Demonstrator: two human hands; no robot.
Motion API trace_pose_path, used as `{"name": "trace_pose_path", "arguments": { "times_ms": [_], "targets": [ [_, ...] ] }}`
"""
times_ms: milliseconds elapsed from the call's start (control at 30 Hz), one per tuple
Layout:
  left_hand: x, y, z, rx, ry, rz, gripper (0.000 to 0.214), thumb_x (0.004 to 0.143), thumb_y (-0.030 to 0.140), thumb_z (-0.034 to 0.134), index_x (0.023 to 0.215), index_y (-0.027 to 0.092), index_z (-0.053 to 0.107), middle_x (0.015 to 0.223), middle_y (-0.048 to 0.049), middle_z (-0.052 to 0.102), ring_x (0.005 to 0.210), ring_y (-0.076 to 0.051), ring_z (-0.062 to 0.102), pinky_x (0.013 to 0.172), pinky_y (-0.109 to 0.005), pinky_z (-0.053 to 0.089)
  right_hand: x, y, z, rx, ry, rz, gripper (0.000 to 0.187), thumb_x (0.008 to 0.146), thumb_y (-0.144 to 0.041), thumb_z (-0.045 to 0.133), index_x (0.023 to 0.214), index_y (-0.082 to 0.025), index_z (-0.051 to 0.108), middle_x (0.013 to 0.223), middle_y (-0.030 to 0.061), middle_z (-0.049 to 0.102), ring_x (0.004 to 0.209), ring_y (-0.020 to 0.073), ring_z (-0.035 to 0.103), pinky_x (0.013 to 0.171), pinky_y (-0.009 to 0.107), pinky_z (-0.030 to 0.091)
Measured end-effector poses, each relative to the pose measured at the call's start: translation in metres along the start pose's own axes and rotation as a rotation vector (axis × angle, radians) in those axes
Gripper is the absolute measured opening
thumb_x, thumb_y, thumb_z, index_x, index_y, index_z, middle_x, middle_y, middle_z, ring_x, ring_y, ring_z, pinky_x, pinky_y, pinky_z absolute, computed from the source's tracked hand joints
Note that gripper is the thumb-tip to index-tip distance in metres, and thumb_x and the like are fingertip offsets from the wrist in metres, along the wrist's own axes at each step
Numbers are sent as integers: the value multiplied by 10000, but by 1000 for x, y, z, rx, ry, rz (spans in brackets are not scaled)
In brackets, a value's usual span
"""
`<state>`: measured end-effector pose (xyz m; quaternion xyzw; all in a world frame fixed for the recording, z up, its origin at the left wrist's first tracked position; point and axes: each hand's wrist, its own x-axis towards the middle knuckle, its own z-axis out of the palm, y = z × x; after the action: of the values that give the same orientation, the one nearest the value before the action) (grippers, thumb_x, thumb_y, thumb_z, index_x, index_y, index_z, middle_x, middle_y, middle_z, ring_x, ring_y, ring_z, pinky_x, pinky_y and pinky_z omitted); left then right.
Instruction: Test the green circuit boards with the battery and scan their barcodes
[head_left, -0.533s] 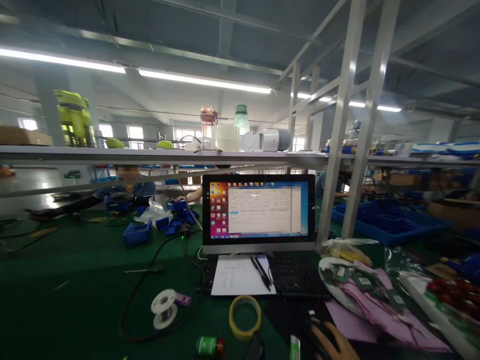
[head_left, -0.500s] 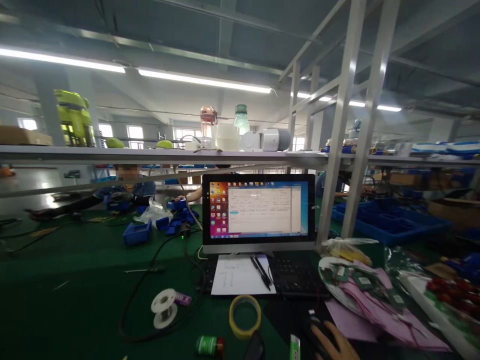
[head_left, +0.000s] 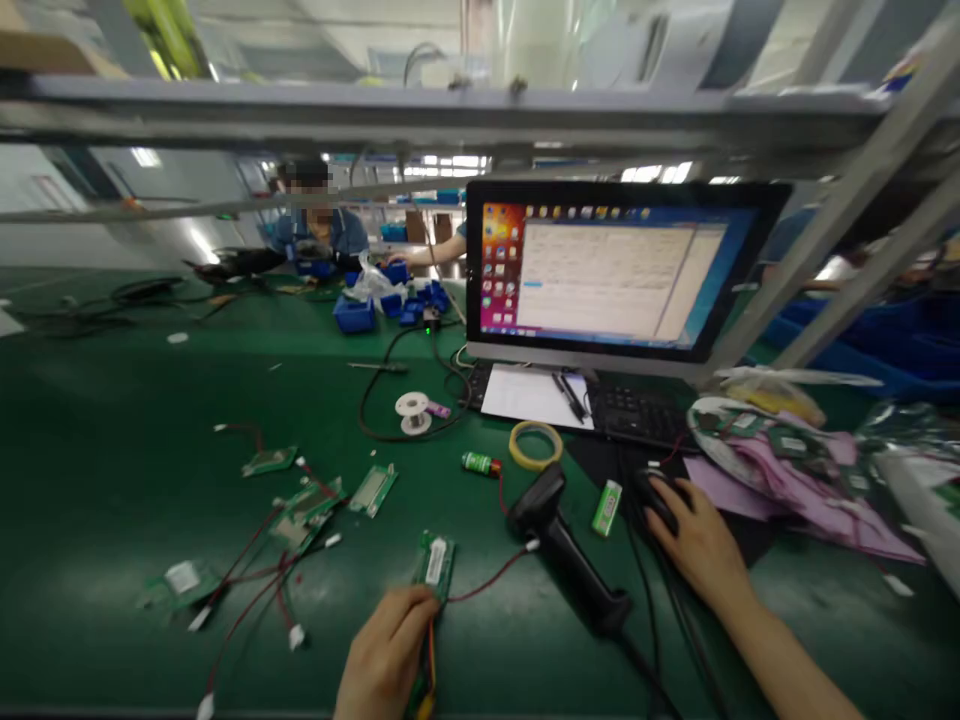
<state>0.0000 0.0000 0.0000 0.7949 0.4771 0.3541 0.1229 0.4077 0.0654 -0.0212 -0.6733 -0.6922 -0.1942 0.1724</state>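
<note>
1. The left hand pinched a green rectangular circuit board with a white label at the near centre.
2. The right hand gripped a black plastic computer mouse, near right.
3. A black handheld scanner lay between the hands.
4. Loose green circuit boards with dark-red wires lay left.

Scanner is showing blk vs grn tabletop, w/ yel tape roll behind it, blk mouse & pink sheets to its R, & grn board w/ wht label & red wire to its L.
</note>
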Motion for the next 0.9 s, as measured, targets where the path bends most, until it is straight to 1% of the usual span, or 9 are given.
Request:
{"name": "trace_pose_path", "arguments": {
  "times_ms": [133,233,333,433,533,600,667,767,900],
  "targets": [
    [1,1,0,91,8,-3,187,818,60,451,917,175,560,874,-40,598,811,-103,562,723,-193,468,6,0,-8,5,-19,-7,448,848,-418,437,1193,-140,496,1163,158,450,1051,287,494,816,427,453],
    [4,5,0,95,26,-36,189,801,41,477,920,173,544,858,-30,571,800,-100,534,718,-197,453,7,-11,-28,44,147,-12,434,831,-413,472,1129,-104,540,1157,166,479,1062,293,486,867,463,411],
    [5,5,1,83,98,-123,180,768,43,533,889,175,520,826,-10,539,774,-100,516,708,-204,443,2,-46,-56,143,319,-3,341,801,-316,545,1060,-95,562,1126,157,520,1060,270,496,911,457,388],
    [6,2,2,78,159,-235,242,691,56,631,833,178,478,768,18,496,724,-108,501,668,-212,440,-9,-102,-78,359,347,-113,306,740,-220,623,1033,-156,557,1074,113,544,1017,248,525,872,423,433],
    [7,2,0,72,154,-288,287,661,70,662,835,187,467,740,34,470,690,-112,488,631,-217,434,-20,-160,-86,624,245,-287,308,724,-156,623,1019,-189,541,1009,87,542,971,229,541,809,395,478],
    [8,4,-1,63,124,-292,251,683,85,648,837,192,482,747,30,480,710,-118,493,643,-226,437,-25,-190,-84,743,104,-312,308,754,-134,575,1053,-183,518,1000,94,536,969,220,537,805,389,490],
    [7,4,-2,45,92,-273,176,721,106,617,826,195,509,762,20,499,733,-121,502,662,-232,440,-26,-209,-78,794,-47,-282,313,779,-132,532,1088,-167,498,1005,105,535,962,214,537,808,385,497],
    [5,3,-1,30,61,-231,79,770,132,569,799,205,557,763,13,506,724,-111,506,652,-225,438,-24,-218,-69,793,-179,-248,297,790,-139,503,1086,-156,508,998,105,549,933,210,549,801,380,505],
    [6,1,0,-4,59,-254,72,771,141,572,804,205,572,775,9,533,741,-111,525,673,-227,448,-20,-208,-61,722,-154,-214,263,790,-139,485,1046,-159,537,970,96,570,913,212,559,797,388,503]
  ]
}}
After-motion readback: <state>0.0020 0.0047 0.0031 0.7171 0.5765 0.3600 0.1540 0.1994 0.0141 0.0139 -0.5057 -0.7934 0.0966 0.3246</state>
